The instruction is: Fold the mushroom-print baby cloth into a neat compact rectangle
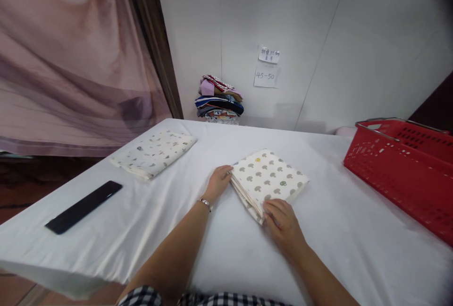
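Checked clothing lies nearest the camera, along the lower border of the head view. Beyond it, I see both forearms reach across a white-covered table to a folded cloth with a mushroom print, which lies flat and set obliquely at mid-table. Left hand, with a bracelet at the wrist: fingers drawn together, pinching the left corner of the layers. Right hand: fingers bent over the near corner, thumb against its edge, pinching the cloth. Between the hands, the layered edges show slightly fanned and uneven.

I judge the step in hand to be the aligning of these folded edges. As I read it, the next move calls for an even grip at both corners and light tension between them, so that the layers meet without creasing.

Left of the work lie a second folded cloth and a flat black object; to the right is a red basket. Behind the table's far edge, a stack of textiles is visible near the wall.
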`<state>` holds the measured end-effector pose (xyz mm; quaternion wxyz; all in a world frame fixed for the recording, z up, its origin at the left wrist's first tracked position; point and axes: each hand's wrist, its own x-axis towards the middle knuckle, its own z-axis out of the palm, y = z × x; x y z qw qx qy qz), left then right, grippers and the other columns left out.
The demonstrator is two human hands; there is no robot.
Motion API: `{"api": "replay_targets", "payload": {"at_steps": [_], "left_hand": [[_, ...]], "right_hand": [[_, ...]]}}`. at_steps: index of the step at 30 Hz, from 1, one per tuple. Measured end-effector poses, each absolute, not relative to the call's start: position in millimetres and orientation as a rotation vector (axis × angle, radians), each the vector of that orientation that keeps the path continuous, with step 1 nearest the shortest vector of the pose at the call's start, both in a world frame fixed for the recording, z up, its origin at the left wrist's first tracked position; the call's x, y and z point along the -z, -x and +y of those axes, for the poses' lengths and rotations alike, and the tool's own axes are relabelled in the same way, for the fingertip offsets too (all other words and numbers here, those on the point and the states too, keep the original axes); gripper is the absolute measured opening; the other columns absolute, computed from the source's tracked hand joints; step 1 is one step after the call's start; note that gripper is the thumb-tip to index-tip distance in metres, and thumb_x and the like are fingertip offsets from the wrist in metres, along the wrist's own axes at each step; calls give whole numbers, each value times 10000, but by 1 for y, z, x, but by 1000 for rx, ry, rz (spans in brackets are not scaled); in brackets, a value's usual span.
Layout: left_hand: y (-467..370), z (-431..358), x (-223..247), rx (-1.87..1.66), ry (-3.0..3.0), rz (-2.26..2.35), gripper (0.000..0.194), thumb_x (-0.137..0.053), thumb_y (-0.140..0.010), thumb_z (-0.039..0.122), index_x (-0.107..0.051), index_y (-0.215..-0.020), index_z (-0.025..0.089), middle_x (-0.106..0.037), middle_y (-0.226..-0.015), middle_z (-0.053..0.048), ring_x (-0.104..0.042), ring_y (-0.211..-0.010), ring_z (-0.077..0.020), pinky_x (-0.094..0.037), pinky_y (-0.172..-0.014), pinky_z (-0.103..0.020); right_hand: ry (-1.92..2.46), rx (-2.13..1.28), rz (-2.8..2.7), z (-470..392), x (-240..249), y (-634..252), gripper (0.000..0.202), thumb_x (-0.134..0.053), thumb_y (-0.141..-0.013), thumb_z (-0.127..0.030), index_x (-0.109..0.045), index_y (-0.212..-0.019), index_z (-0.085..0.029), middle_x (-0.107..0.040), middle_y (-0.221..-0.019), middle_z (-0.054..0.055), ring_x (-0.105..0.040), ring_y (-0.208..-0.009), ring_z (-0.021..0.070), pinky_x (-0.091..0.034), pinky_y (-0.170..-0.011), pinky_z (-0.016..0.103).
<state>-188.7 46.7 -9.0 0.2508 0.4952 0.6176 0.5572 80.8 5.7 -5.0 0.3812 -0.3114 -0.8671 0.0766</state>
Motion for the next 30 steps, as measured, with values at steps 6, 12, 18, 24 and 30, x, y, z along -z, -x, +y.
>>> {"api": "replay_targets", "payload": {"at_steps": [6,12,18,24,30], "left_hand": [[188,47,11,-1481,-1404,1729,305,-577,-705,111,-691,-940,269,-607,-1152,-22,-501,-1134,-190,-333,-1063,-366],[188,53,10,-1481,-1383,1708,319,-604,-671,93,-696,-912,281,-624,-1123,-5,-476,-1151,-202,-276,-1097,-355],[186,63,9,-1404,-1426,1870,271,-550,-708,106,-693,-879,260,-655,-1029,-15,-535,-1044,-215,-355,-1023,-347],[186,66,13,-1375,-1295,1929,243,-541,-712,129,-691,-868,241,-673,-976,-14,-594,-888,-190,-439,-880,-309],[187,68,17,-1404,-1274,1940,252,-506,-724,141,-684,-873,240,-683,-938,-4,-599,-854,-170,-437,-815,-271]], "right_hand": [[763,-109,-2242,6,6,-81,273,-475,-854,-243,-585,-1099,-191,-601,-1101,101,-511,-1068,241,-394,-920,442],[945,-121,-2318,-2,-4,-70,258,-469,-867,-271,-584,-1085,-196,-597,-1057,83,-504,-1013,220,-362,-893,391],[1066,-132,-2318,-6,-11,-62,259,-498,-855,-302,-577,-1078,-196,-593,-995,64,-494,-954,209,-337,-859,358],[1179,-106,-2300,-8,-12,-54,213,-476,-855,-268,-594,-1018,-199,-592,-928,54,-482,-907,206,-320,-829,347],[1154,-109,-2299,-7,-8,-52,195,-454,-829,-180,-607,-951,-182,-576,-928,60,-463,-898,202,-313,-827,348]]}}
